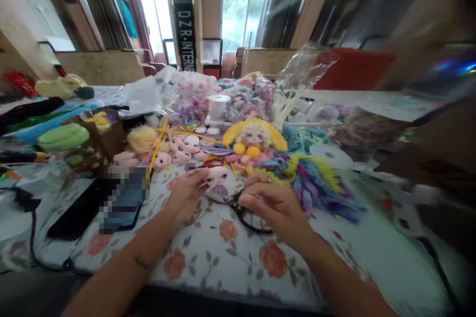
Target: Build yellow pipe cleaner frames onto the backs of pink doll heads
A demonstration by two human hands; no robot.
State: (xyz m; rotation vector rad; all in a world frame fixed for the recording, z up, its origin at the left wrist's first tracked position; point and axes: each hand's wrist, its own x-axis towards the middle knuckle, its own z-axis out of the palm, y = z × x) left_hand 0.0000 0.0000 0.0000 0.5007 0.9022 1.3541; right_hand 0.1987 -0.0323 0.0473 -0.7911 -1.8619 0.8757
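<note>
Forearms (130,252), well apart, cross the flowered cloth edge (223,289); left grip (188,189) pinches doll face (217,177), right grip (274,199) holds scissors (238,210).

Beyond the far edge of the flower-patterned tabletop (204,277), daylight fills two tall windows (238,15), greenery blurred behind the right one. Dark curtains (277,15) hang alongside. Between the windows runs a black strip (184,15) with white lettering. A low tan wall (100,67) stands past the far left corner, a red panel (353,69) toward the far right.
</note>
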